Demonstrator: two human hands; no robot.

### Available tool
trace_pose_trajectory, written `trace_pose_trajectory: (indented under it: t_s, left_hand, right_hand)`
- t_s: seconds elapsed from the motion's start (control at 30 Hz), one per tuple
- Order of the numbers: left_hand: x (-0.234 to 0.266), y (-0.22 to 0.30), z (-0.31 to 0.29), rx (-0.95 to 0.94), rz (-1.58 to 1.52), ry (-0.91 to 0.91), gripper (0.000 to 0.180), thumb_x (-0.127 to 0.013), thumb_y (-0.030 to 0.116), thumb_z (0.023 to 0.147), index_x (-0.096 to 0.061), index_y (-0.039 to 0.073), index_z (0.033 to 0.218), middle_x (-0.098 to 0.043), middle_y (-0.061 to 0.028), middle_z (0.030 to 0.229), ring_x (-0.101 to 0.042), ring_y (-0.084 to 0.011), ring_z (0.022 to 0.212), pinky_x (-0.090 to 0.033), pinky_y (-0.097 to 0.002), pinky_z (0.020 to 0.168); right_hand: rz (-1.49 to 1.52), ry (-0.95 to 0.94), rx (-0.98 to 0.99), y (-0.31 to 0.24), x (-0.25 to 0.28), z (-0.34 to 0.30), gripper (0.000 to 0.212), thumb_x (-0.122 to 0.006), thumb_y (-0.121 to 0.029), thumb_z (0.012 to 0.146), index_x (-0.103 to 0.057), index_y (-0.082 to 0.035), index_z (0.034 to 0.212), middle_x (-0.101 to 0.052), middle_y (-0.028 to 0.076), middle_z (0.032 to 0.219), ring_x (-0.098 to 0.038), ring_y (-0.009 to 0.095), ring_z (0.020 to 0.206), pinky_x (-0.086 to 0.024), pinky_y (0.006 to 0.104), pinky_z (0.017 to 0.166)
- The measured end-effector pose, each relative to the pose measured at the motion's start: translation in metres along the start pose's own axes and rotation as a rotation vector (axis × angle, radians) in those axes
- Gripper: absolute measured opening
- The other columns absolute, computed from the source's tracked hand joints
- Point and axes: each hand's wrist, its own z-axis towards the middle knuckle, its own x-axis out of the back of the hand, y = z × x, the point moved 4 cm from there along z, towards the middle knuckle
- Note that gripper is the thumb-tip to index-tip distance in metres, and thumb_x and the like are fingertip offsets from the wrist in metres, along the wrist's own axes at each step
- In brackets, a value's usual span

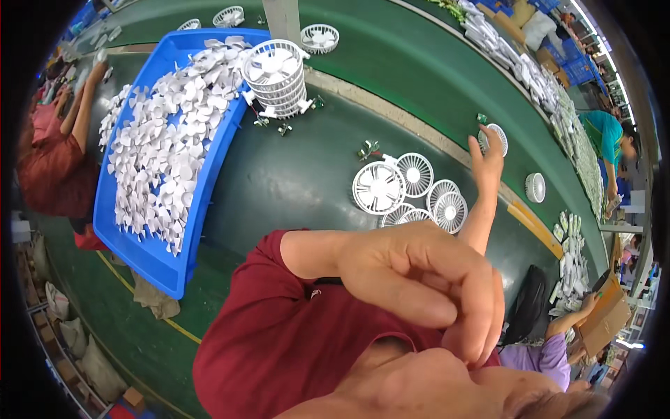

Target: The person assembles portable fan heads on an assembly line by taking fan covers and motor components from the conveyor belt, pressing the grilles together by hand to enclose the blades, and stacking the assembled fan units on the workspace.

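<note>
My right hand (487, 162) reaches out over the green belt, its fingers round a white round fan housing (497, 140) with a small green circuit board (481, 119) at its edge. Close to the camera, my left hand (426, 279) is curled closed, and no object shows in it. Between my arms on the dark bench lie a fan housing with a bladed wheel (378, 187) and several white slotted fan grilles (414, 174), partly hidden by my left hand. A wired circuit board (368, 149) sits beside them.
A blue tray (195, 216) heaped with white fan blades (164, 146) stands at the left. Next to it rises a stack of white fan housings (276, 80) with dangling boards. More housings (535, 187) ride the belt (391, 63). Other people work at left and right.
</note>
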Motion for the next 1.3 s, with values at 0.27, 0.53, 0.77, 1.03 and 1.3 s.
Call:
trace_pose_trajectory:
  t_s: [0.27, 0.53, 0.77, 1.03, 1.3]
  left_hand:
    - [-0.003, -0.023, 0.002, 0.06, -0.283, 0.064, 0.014, -0.05, -0.008, 0.08, -0.063, -0.003, 0.086, -0.061, -0.0137, 0.085, -0.059, -0.0193, 0.073, -0.048, -0.0259, 0.062]
    - [-0.009, -0.025, -0.006, 0.182, -0.272, 0.001, 0.013, -0.051, -0.007, 0.081, -0.063, -0.001, 0.081, -0.062, -0.0128, 0.083, -0.058, -0.0188, 0.075, -0.047, -0.0264, 0.063]
    - [-0.019, -0.03, -0.005, 0.17, -0.318, 0.114, 0.012, -0.052, -0.006, 0.082, -0.063, -0.002, 0.084, -0.062, -0.0141, 0.086, -0.059, -0.0213, 0.077, -0.049, -0.0309, 0.068]
    - [-0.003, -0.015, -0.004, 0.22, -0.076, -0.035, 0.015, -0.051, -0.007, 0.085, -0.066, -0.003, 0.086, -0.063, -0.0156, 0.085, -0.061, -0.0248, 0.074, -0.05, -0.0314, 0.064]
    - [0.068, 0.044, -0.002, 0.209, 1.722, 0.206, 0.009, -0.056, -0.003, 0.078, -0.064, -0.002, 0.083, -0.065, -0.014, 0.086, -0.063, -0.0248, 0.078, -0.051, -0.0328, 0.069]
  right_hand:
    - [0.182, -0.605, 0.098, -0.089, -0.016, -0.024, 0.045, -0.071, -0.016, 0.076, -0.06, -0.003, 0.117, -0.06, 0.016, 0.119, -0.056, 0.032, 0.109, -0.046, 0.037, 0.093]
    - [-0.027, -0.576, 0.222, -0.088, -0.034, -0.053, 0.061, -0.078, -0.015, 0.063, -0.058, -0.004, 0.119, -0.058, 0.018, 0.113, -0.05, 0.034, 0.115, -0.04, 0.039, 0.099]
    - [-0.085, -0.578, -0.018, -0.069, -0.031, -0.046, 0.049, -0.079, -0.018, 0.063, -0.063, -0.001, 0.106, -0.063, 0.017, 0.094, -0.061, 0.032, 0.089, -0.047, 0.0394, 0.08]
    - [0.333, -0.244, -0.083, -0.082, -0.004, -0.032, 0.019, -0.072, -0.009, 0.076, -0.059, -0.001, 0.087, -0.063, 0.008, 0.077, -0.059, 0.015, 0.07, -0.047, 0.0288, 0.065]
    - [0.534, 0.013, -0.062, -0.087, 0.023, -0.023, 0.015, -0.067, -0.004, 0.078, -0.055, -0.001, 0.088, -0.069, 0.009, 0.092, -0.066, 0.013, 0.083, -0.051, 0.027, 0.072]
